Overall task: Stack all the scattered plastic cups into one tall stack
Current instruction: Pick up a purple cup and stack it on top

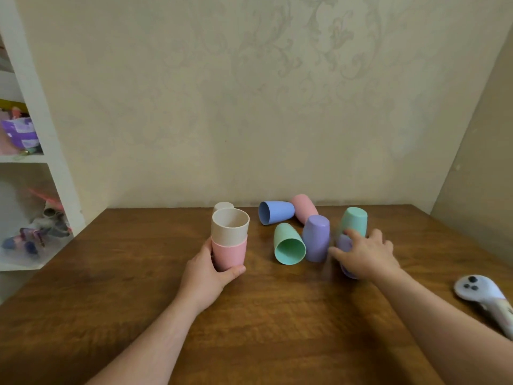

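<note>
- A short stack [229, 240] of two smooth, tapered plastic cups, a cream cup nested mouth-up in a pink cup, is seen upright on the left-centre of a wooden table [138, 287], gripped around the pink base by the left hand [206, 273], thumb in front and fingers behind.
- Another cream cup [223, 206] is partly hidden just behind the stack.
- To the right, loose cups are scattered close together: a blue cup [275, 212] lying on its side with its mouth to the left, a pink cup [304, 208] on its side behind it, a mint cup [288, 244] on its side with its mouth toward the camera, and a lilac cup [316, 237] standing mouth-down beside it.
- The right hand [366, 255] is laid over a second lilac cup [345, 243], fingers curled partly around it; whether it is firmly grasped cannot be told, as the hand is blurred.
- A second mint cup [354, 220] is seen mouth-down just behind that hand.
- The table's surface is dark brown with a visible grain and a soft sheen.
- A white handheld controller [483, 297] with dark buttons is lying near the table's right edge.
- The table is set against a beige wall [249, 93] papered with a faint floral scroll pattern.
- White shelving [52, 162] holding colourful, blurred items is seen at the left.
</note>
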A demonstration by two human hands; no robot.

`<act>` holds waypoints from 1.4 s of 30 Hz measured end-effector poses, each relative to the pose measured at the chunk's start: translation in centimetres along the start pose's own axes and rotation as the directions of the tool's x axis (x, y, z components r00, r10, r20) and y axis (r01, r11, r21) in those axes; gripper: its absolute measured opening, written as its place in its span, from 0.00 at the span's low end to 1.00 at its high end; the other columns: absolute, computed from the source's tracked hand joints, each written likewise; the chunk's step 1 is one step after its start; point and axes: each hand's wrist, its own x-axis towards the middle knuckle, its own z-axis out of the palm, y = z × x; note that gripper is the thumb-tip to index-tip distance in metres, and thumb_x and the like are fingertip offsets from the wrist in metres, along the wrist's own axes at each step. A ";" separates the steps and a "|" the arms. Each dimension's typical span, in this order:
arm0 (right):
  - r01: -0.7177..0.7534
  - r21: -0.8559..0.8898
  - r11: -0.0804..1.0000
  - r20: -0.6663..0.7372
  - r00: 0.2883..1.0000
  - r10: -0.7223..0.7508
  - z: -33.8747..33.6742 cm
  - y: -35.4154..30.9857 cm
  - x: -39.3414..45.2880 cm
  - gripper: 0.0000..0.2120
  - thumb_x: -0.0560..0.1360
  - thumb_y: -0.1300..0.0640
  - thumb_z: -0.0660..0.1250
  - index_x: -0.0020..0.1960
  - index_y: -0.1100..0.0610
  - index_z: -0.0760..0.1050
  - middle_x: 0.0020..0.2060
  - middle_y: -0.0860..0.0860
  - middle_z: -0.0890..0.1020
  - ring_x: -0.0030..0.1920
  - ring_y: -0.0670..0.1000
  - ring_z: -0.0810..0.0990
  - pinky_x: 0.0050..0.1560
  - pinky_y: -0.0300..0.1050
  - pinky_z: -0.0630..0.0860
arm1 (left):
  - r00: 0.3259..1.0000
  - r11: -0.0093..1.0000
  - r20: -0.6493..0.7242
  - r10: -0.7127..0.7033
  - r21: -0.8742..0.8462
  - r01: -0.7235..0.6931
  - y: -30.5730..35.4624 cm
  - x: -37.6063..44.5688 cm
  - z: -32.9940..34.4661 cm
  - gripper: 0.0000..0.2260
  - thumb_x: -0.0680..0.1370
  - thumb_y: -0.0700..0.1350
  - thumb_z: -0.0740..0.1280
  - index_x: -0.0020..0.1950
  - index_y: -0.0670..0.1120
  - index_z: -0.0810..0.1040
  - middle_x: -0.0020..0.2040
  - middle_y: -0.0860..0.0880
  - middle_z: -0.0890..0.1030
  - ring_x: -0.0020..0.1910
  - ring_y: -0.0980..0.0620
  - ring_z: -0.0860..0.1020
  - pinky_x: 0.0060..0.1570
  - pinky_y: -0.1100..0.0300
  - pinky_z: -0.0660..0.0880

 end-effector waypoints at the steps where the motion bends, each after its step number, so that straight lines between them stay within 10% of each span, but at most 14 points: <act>1: -0.014 0.035 0.999 0.017 1.000 0.013 0.7 0.0 -0.3 0.36 0.75 0.29 0.66 0.80 0.39 0.62 0.66 0.57 0.65 0.64 0.66 0.74 0.64 0.60 0.76 | 1.000 1.000 -0.004 0.002 0.003 -0.002 0.0 -0.1 -0.1 0.46 0.71 0.56 0.84 0.84 0.54 0.65 0.77 0.52 0.77 0.73 0.47 0.78 0.70 0.46 0.78; 6: 0.065 0.125 0.990 -0.122 0.991 -0.050 2.7 0.6 -2.1 0.31 0.74 0.40 0.72 0.75 0.38 0.67 0.56 0.50 0.62 0.46 0.61 0.78 0.50 0.53 0.80 | 1.000 1.000 -0.025 0.013 0.011 -0.013 0.0 -0.5 -0.2 0.44 0.69 0.57 0.85 0.81 0.54 0.68 0.73 0.52 0.81 0.68 0.48 0.80 0.65 0.49 0.79; 15: 0.143 0.582 0.800 -0.241 0.970 0.003 -0.7 0.6 -2.0 0.50 0.68 0.55 0.80 0.82 0.46 0.57 0.72 0.57 0.70 0.62 0.58 0.76 0.58 0.52 0.76 | 1.000 1.000 -0.011 0.002 0.026 -0.001 0.3 -0.4 0.0 0.45 0.71 0.56 0.84 0.83 0.53 0.65 0.77 0.50 0.77 0.72 0.46 0.78 0.69 0.46 0.78; 19: 0.246 0.611 0.752 -0.245 0.963 -0.115 -2.6 -0.3 -2.4 0.57 0.67 0.56 0.83 0.83 0.37 0.51 0.63 0.50 0.74 0.61 0.54 0.77 0.53 0.52 0.81 | 1.000 0.999 -0.012 0.005 0.035 -0.004 0.2 -0.5 -0.1 0.45 0.71 0.56 0.84 0.83 0.53 0.65 0.77 0.51 0.77 0.72 0.46 0.78 0.68 0.46 0.79; 42: 0.233 0.787 0.570 -0.129 0.967 -0.218 4.8 -3.8 -7.3 0.37 0.68 0.54 0.86 0.67 0.39 0.68 0.59 0.41 0.80 0.56 0.45 0.81 0.54 0.46 0.81 | 0.996 0.996 0.000 -0.087 -0.006 0.087 0.1 0.0 -0.5 0.42 0.67 0.56 0.87 0.75 0.54 0.70 0.70 0.52 0.80 0.61 0.51 0.79 0.59 0.52 0.80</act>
